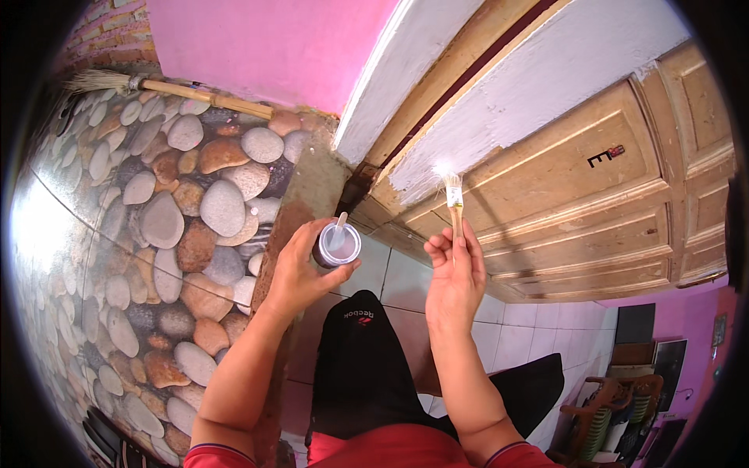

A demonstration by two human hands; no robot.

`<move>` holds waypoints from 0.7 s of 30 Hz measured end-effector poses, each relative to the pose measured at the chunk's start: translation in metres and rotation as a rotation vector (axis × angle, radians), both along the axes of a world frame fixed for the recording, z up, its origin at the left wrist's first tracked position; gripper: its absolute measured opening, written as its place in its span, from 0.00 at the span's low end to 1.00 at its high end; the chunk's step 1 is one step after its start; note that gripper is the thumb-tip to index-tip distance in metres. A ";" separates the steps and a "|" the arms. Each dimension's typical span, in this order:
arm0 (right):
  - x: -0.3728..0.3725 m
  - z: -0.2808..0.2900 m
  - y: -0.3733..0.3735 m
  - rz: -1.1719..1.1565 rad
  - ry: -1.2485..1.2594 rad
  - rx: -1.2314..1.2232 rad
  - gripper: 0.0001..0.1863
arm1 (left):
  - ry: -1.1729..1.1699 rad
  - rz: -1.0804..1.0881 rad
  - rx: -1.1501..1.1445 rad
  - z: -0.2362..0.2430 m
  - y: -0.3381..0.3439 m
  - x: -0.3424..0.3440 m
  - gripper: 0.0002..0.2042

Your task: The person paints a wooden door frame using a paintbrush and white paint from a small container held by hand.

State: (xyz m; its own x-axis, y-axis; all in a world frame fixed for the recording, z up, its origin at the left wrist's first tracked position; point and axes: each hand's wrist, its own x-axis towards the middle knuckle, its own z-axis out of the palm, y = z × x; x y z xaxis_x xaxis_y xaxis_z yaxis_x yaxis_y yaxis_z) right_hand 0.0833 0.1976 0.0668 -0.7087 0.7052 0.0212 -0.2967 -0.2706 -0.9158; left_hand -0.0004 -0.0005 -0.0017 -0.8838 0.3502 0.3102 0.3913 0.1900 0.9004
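My left hand (300, 269) is wrapped round a small open paint can (317, 254) with a pale rim, held over the threshold. A light stirring stick (340, 225) leans inside the can, above pale paint. In my right hand (456, 281) is a paintbrush (456, 204), gripped by its wooden handle with the bristles pointing up. The bristle tips are at the lower edge of a fresh whitish coat on the wooden door (569, 171). Below and right of that coat, the door's panels show bare brown wood.
A broom (203, 95) lies along the pink wall (265, 47) at the far left. Pebble-patterned flooring (164, 288) spreads left of the concrete sill (300, 195). White tiles (488, 343) continue right, toward wooden chairs (612, 413). Black footwear (109, 441) sits at lower left.
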 end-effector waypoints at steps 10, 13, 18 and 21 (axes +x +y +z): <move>0.011 -0.064 0.041 0.276 -0.464 0.767 0.13 | 0.035 0.001 0.025 -0.005 0.003 -0.003 0.33; -0.008 -0.064 0.051 0.304 -0.307 1.264 0.12 | 0.019 0.009 0.009 -0.004 0.000 -0.003 0.33; -0.034 -0.061 0.067 0.442 -0.332 1.321 0.08 | 0.032 0.018 -0.006 -0.004 -0.001 -0.002 0.33; -0.041 -0.056 0.080 0.396 -0.363 1.340 0.08 | 0.044 0.015 0.009 -0.006 0.001 -0.002 0.33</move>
State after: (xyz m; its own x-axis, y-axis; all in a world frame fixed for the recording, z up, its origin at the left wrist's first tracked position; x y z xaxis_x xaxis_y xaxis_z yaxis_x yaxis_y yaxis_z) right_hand 0.0418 0.2780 0.0105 -0.9593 0.0591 0.2762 -0.1071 0.8288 -0.5492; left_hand -0.0027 0.0007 -0.0072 -0.8742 0.3345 0.3520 0.4280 0.1882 0.8840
